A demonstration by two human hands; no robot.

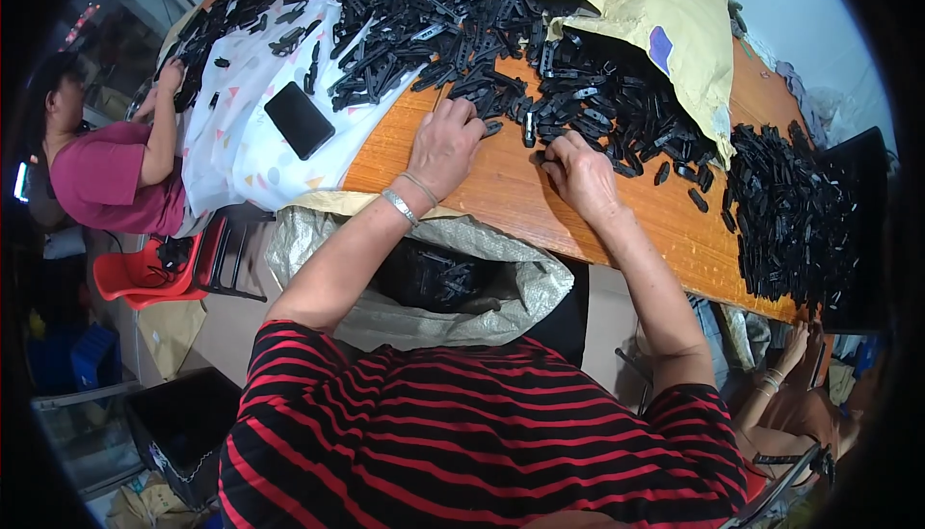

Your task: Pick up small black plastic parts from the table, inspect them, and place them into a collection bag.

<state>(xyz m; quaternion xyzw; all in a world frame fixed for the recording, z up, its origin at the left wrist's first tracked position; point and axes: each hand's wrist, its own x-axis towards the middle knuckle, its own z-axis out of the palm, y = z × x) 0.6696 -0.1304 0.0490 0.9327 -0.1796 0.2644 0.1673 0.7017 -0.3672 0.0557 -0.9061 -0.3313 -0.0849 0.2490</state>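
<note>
A large heap of small, long black plastic parts (424, 47) covers the far side of the wooden table (462, 187). My left hand (448, 148) lies at the heap's near edge with its fingers bent together. A black plastic part (492, 128) sticks out at its thumb side. To the right, my right hand (581, 177) has its thumb and fingertips pinched; what is between them is too small and dark to make out. One part with a shiny strip (529, 129) lies between my two hands.
Below the table edge in front of me, a woven sack (525, 288) gapes with black parts inside. A yellowish paper bag (674, 9) spills parts at the back. A black phone (300, 119) rests on a patterned white sheet (231, 134). Co-workers sit left (116, 172) and right (795, 404).
</note>
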